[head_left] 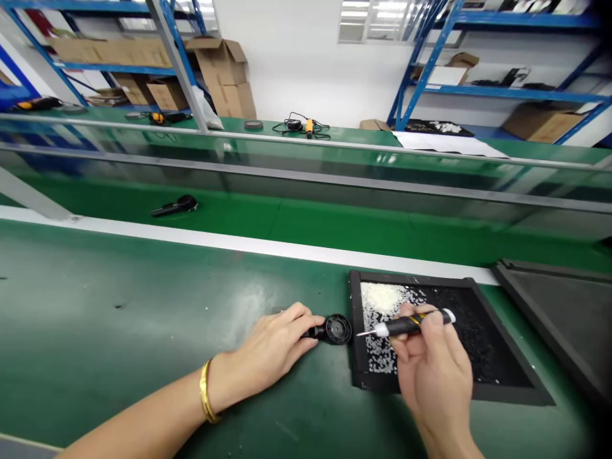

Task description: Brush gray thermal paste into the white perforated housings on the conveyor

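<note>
My left hand, with a gold bangle at the wrist, is closed on the handle of a black plastic part with a round, open head. That part lies on the green worktop, its head close to the tray's left edge. In my right hand is a black pen-shaped screwdriver with white ends. Its metal tip points left, just right of the round head and apart from it. Beneath the screwdriver sits a black tray. Small white pieces are heaped and scattered in its left half, small dark pieces in its right.
Another dark tray stands at the right edge. Beyond a white rail, a similar black part rests on a green belt. Across it, a far bench holds a yellow-and-black tool with a cable. Blue shelving and cardboard boxes stand behind.
</note>
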The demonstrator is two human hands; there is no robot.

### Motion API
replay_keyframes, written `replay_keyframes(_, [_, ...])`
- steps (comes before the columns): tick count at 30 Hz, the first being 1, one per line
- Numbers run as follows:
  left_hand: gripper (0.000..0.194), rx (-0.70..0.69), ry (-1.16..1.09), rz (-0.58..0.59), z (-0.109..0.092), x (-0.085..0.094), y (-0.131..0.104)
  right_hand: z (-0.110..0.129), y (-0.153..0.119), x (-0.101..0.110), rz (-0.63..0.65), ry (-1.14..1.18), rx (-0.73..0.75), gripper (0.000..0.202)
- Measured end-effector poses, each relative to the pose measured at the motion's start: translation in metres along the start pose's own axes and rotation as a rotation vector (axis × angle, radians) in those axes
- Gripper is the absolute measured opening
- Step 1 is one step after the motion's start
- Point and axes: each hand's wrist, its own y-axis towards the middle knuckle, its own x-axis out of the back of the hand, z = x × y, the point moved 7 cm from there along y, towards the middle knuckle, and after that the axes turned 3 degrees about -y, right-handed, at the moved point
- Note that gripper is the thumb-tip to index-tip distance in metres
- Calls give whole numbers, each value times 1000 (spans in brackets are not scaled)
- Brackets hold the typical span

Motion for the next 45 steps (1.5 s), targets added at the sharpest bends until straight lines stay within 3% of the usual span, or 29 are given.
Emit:
replay_keyframes(6, [32, -3, 15, 6, 0, 1, 2, 5, -13, -19, 156, -322, 360, 14])
replay_keyframes(10, [32, -7, 12, 12, -2, 3, 2, 2, -17, -22, 218, -458, 512, 12])
replay_keyframes(24, [31, -11, 24, 3, -4, 4, 3, 9, -21, -39, 330, -620, 662, 9])
replay_keyframes(31, [30, -13, 4, -11, -3, 4, 4, 19, -44, -72, 554, -811, 889, 22])
replay_keyframes(45, [31, -31, 23, -32, 6, -3, 5, 16, -54, -84, 546, -848, 943, 19])
